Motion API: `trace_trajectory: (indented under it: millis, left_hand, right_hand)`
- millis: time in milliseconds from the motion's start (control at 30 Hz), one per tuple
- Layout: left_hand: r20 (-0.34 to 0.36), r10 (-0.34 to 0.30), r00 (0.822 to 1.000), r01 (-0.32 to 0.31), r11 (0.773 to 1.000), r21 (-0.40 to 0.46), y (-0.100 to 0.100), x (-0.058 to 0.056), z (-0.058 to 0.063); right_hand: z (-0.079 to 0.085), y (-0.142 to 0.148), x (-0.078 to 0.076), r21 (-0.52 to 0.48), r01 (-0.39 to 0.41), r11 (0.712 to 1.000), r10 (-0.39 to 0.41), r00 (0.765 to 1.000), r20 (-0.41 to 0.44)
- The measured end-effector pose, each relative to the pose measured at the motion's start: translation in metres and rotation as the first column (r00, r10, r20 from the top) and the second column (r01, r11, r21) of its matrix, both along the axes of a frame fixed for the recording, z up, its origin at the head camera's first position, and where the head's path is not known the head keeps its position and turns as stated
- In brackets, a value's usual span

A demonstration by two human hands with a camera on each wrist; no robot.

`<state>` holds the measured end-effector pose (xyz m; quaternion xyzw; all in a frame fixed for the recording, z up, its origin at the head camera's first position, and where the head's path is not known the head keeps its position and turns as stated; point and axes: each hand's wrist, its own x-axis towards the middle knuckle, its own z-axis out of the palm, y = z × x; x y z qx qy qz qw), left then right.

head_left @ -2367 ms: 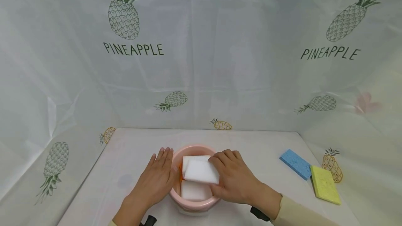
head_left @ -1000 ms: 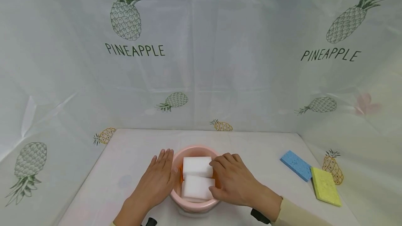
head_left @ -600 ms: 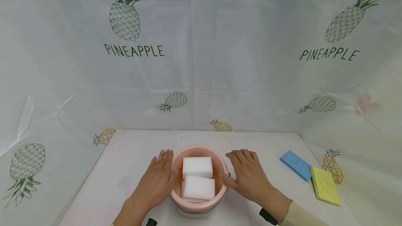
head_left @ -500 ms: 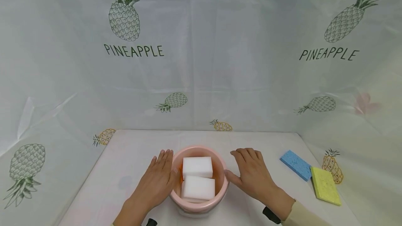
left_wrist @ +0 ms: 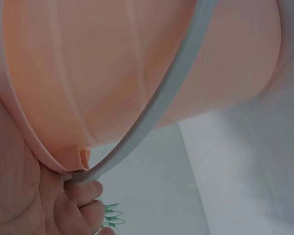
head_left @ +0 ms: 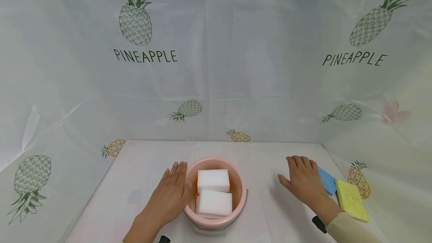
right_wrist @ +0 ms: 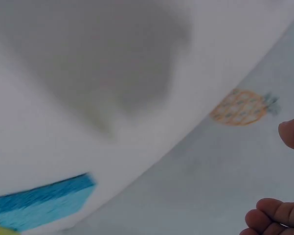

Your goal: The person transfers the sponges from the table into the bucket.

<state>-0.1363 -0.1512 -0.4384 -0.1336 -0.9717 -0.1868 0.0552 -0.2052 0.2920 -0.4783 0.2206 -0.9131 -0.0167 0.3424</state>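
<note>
A pink bucket (head_left: 243, 187) stands on the table, its inside showing from above. In it lie white foam sponges, one farther back (head_left: 213, 180) and one nearer (head_left: 215, 202), with another white edge beneath the nearer one. My left hand (head_left: 168, 194) rests against the bucket's left rim with fingers straight. The left wrist view shows the palm at the rim, beside the grey bucket handle (left_wrist: 156, 107). Holding nothing, my right hand (head_left: 305, 181) hovers above the table, fingers loosely bent. It partly covers a blue sponge (head_left: 327, 182); a yellow sponge (head_left: 352, 201) lies beside that.
The white table (head_left: 152, 151) is backed by a pale curtain (head_left: 249, 85) printed with pineapples, which also hangs at both sides. Something orange (head_left: 195, 188) shows inside the bucket by its left wall.
My right hand let go of a white sponge inside the bucket, drew back over the rim and moved right to the blue sponge. My left hand has stayed at the rim.
</note>
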Motion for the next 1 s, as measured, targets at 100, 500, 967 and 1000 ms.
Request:
trace_trajectory:
  millis: [100, 500, 967, 1000]
  left_hand:
    - [-0.001, 0.001, 1.0, -0.001, 1.0, 0.0, 0.0, 0.001, 0.001]
    - [0.011, 0.006, 1.0, -0.005, 1.0, -0.005, 0.0, 0.0, 0.0]
    - [0.008, 0.0, 1.0, 0.0, 1.0, -0.01, 0.001, 0.0, -0.001]
    - [0.007, 0.001, 1.0, -0.001, 1.0, -0.009, 0.001, 0.0, -0.001]
  right_hand:
    - [-0.01, 0.025, -0.006, 0.042, 0.016, 0.999, -0.014, 0.999, -0.034]
    - [-0.024, 0.114, -0.006, 0.212, 0.152, 0.965, -0.193, 0.963, 0.188]
    - [-0.036, 0.158, -0.001, 0.326, 0.208, 0.922, -0.323, 0.879, 0.351]
    - [-0.037, 0.159, -0.001, 0.332, 0.208, 0.92, -0.326, 0.877, 0.352]
